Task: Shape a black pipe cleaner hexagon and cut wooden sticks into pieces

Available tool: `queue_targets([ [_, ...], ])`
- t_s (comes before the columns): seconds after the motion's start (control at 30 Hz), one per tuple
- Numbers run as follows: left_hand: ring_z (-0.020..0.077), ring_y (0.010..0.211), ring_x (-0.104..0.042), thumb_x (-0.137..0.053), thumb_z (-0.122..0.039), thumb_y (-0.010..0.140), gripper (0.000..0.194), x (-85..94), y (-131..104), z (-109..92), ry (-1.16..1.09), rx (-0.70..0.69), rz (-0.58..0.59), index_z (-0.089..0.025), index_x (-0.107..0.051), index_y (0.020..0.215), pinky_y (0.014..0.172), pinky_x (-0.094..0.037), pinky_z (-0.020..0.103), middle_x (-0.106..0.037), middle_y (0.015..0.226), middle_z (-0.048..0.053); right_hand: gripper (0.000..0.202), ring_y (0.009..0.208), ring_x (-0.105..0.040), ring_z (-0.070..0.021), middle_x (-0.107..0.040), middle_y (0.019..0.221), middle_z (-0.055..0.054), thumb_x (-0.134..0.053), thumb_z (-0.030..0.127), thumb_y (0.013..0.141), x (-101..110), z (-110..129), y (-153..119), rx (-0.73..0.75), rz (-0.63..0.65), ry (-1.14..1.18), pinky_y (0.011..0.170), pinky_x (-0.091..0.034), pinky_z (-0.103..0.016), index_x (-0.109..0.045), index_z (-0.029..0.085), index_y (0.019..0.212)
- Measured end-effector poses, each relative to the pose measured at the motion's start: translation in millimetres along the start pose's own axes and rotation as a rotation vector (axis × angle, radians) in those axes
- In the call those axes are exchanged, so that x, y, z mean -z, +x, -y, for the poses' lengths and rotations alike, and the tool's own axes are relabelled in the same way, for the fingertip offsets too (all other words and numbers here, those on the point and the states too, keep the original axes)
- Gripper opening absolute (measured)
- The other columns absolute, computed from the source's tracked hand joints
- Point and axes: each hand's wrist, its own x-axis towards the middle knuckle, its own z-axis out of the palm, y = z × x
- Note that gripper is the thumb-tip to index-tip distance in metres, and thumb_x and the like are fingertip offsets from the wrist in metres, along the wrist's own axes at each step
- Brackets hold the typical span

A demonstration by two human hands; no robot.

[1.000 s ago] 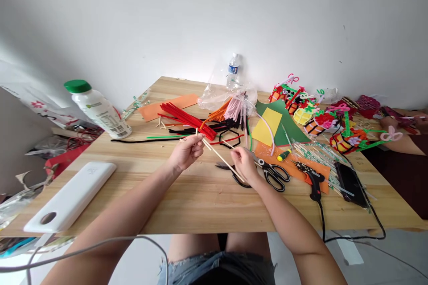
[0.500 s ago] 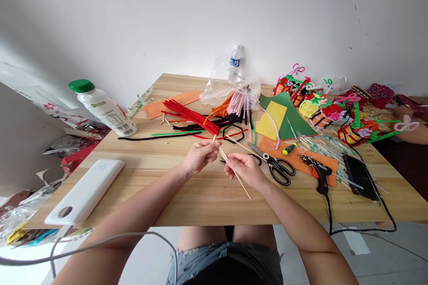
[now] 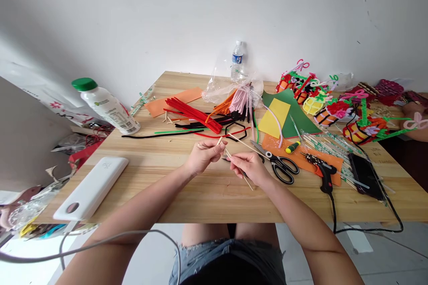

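My left hand (image 3: 204, 156) is closed with thumb and finger pinching a thin wooden stick (image 3: 220, 140), whose pale tip pokes up past the fingers. Just to its right, my right hand (image 3: 249, 168) grips another slim wooden stick (image 3: 248, 183) that slants down toward the table's front. The inner ends of the sticks come close together between the hands; whether they touch I cannot tell. Behind the fingers lies one more wooden stick (image 3: 245, 144). Black-handled scissors (image 3: 283, 167) rest beside my right hand. Beyond my left hand are red pipe cleaners (image 3: 194, 115) and a black hexagon (image 3: 236, 132).
Right: a hot glue gun (image 3: 323, 173), a phone (image 3: 365, 176), a yellow-green screwdriver (image 3: 293, 147) and several colourful pipe-cleaner crafts (image 3: 329, 113). Left: a white power bank (image 3: 92, 187) with a cable and a green-capped bottle (image 3: 109, 109). Another person's arm (image 3: 414, 113) shows far right.
The view has shifted slightly. My right hand has slid along its stick, so less of the stick sticks out below it. Both hands keep their hold.
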Motion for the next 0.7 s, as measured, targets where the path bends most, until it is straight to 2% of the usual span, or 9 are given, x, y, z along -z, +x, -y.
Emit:
queue_targets([
  [0.17, 0.0013, 0.038, -0.028, -0.084, -0.036, 0.056, 0.033, 4.0, 1, 0, 0.054, 0.009, 0.057, -0.013, -0.073, 0.077, 0.040, -0.017, 0.020, -0.059, 0.054, 0.000, 0.030, 0.044, -0.043, -0.0051, -0.056, 0.057, 0.001, -0.065, 0.040, 0.075, 1, 1, 0, -0.020, -0.031, 0.017, 0.037, -0.032, -0.018, -0.066, 0.012, 0.065],
  [0.23, 0.0020, 0.039, -0.028, -0.080, -0.042, 0.059, 0.036, 10.5, 5, -2, 0.147, -0.011, 0.059, -0.013, -0.072, 0.078, 0.040, -0.019, 0.021, -0.058, 0.057, 0.000, 0.028, 0.044, -0.043, -0.0049, -0.057, 0.059, 0.000, -0.065, 0.040, 0.075, 4, 0, 0, -0.019, -0.055, 0.024, 0.036, -0.030, -0.018, -0.068, 0.012, 0.070],
  [0.3, 0.0039, 0.041, -0.030, -0.073, -0.047, 0.066, 0.035, 21.0, 12, -4, 0.371, -0.068, 0.034, -0.013, -0.069, 0.074, 0.042, -0.023, 0.022, -0.056, 0.056, -0.001, 0.028, 0.044, -0.042, -0.0046, -0.057, 0.060, 0.000, -0.066, 0.040, 0.075, 7, 0, 1, -0.014, -0.100, 0.031, 0.036, -0.029, -0.017, -0.069, 0.012, 0.074],
  [0.33, 0.0057, 0.043, -0.033, -0.068, -0.046, 0.071, 0.033, 27.4, 17, -4, 0.553, -0.101, 0.023, -0.013, -0.067, 0.069, 0.044, -0.026, 0.023, -0.053, 0.054, -0.001, 0.028, 0.043, -0.041, -0.0044, -0.056, 0.059, 0.000, -0.066, 0.040, 0.074, 9, 0, 1, -0.009, -0.129, 0.037, 0.035, -0.028, -0.017, -0.069, 0.012, 0.074],
  [0.4, 0.0100, 0.051, -0.043, -0.062, -0.040, 0.076, 0.030, 40.7, 26, -3, 0.950, -0.182, 0.012, -0.014, -0.064, 0.061, 0.050, -0.033, 0.025, -0.054, 0.057, 0.001, 0.028, 0.042, -0.040, -0.0045, -0.055, 0.057, 0.001, -0.068, 0.040, 0.072, 12, 1, 3, 0.002, -0.184, 0.055, 0.035, -0.028, -0.018, -0.069, 0.012, 0.073],
  [0.5, 0.0158, 0.066, -0.054, -0.056, -0.027, 0.079, 0.020, 57.1, 37, 3, 1.374, -0.276, 0.066, -0.015, -0.066, 0.067, 0.065, -0.043, 0.028, -0.061, 0.071, 0.005, 0.029, 0.042, -0.041, -0.0049, -0.055, 0.056, 0.001, -0.070, 0.041, 0.070, 15, 2, 5, 0.016, -0.214, 0.068, 0.034, -0.027, -0.018, -0.069, 0.012, 0.074],
  [0.57, 0.0180, 0.074, -0.058, -0.055, -0.023, 0.079, 0.016, 63.8, 41, 8, 1.507, -0.304, 0.140, -0.015, -0.069, 0.080, 0.072, -0.046, 0.030, -0.063, 0.083, 0.008, 0.030, 0.042, -0.041, -0.0051, -0.054, 0.056, 0.001, -0.070, 0.041, 0.070, 15, 2, 5, 0.012, -0.208, 0.058, 0.034, -0.028, -0.018, -0.069, 0.012, 0.073],
  [0.7, 0.0207, 0.087, -0.061, -0.059, -0.019, 0.077, 0.022, 67.6, 40, 10, 1.573, -0.365, 0.293, -0.016, -0.069, 0.097, 0.080, -0.049, 0.031, -0.064, 0.097, 0.011, 0.029, 0.042, -0.041, -0.0050, -0.054, 0.057, 0.001, -0.069, 0.041, 0.071, 15, 2, 3, -0.026, -0.173, 0.013, 0.034, -0.028, -0.018, -0.068, 0.012, 0.071],
])
